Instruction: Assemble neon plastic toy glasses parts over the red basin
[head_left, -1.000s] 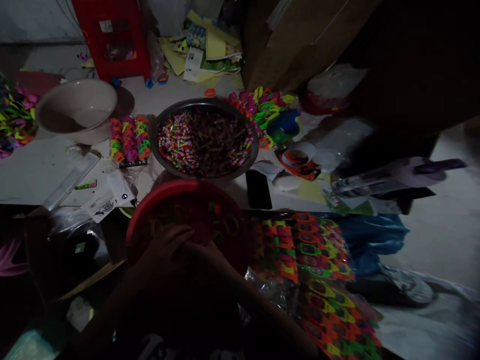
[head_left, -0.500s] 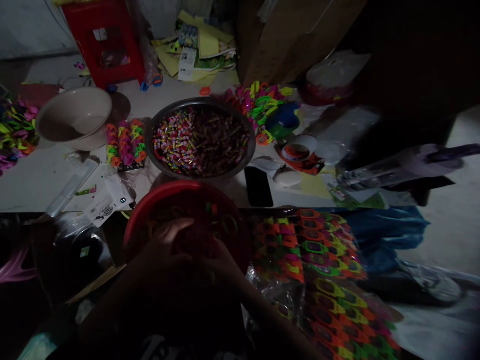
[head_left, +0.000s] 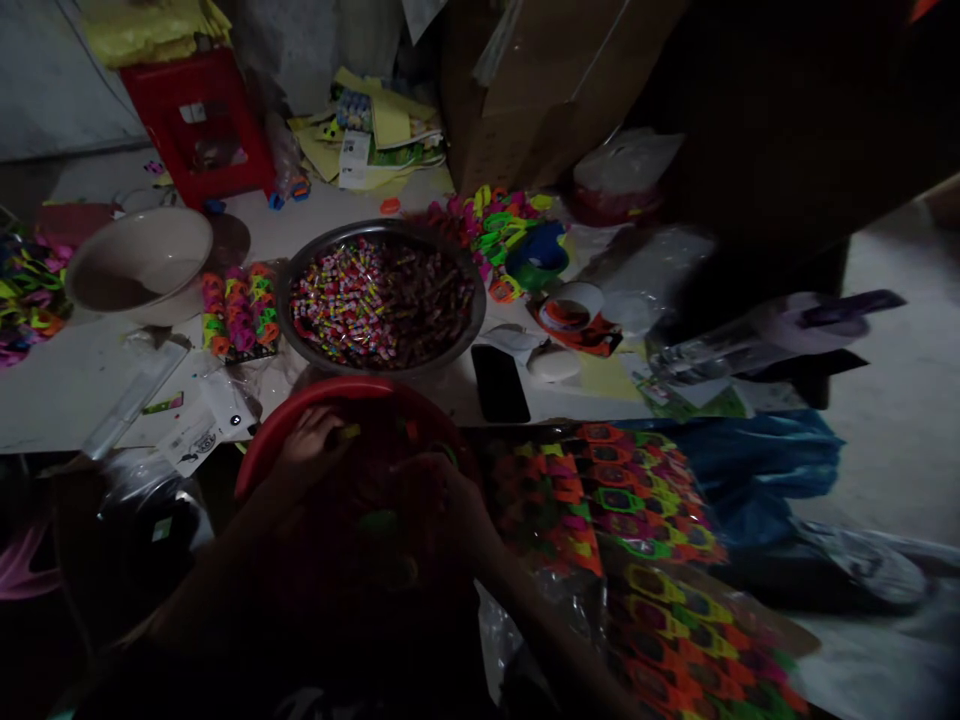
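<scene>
A red basin [head_left: 259, 445] sits at the table's near edge, its dark inside holding small colourful plastic pieces that are hard to make out. Inside its left rim, my left hand [head_left: 307, 447] is closed, with a small yellow plastic piece [head_left: 349, 432] at its fingertips. On the basin's right side, my right hand [head_left: 456, 500] has its fingers curled in shadow; what they hold is too dark to name. Between the hands, a green piece [head_left: 377, 521] lies in the basin. Just beyond stands a metal bowl [head_left: 289, 335] filled with small wrapped candies [head_left: 345, 300].
A beige bowl [head_left: 176, 245], bagged toy watches [head_left: 238, 310], a red stool [head_left: 259, 165] and a cardboard box [head_left: 517, 130] stand farther back. A black phone [head_left: 500, 384] lies right of the metal bowl. Sheets of colourful toy watches [head_left: 637, 490] are at the right.
My hands have moved apart in the basin, the left one up toward its left rim, the right one slightly up and right. The small yellow piece now shows at my left fingertips. The view has shifted.
</scene>
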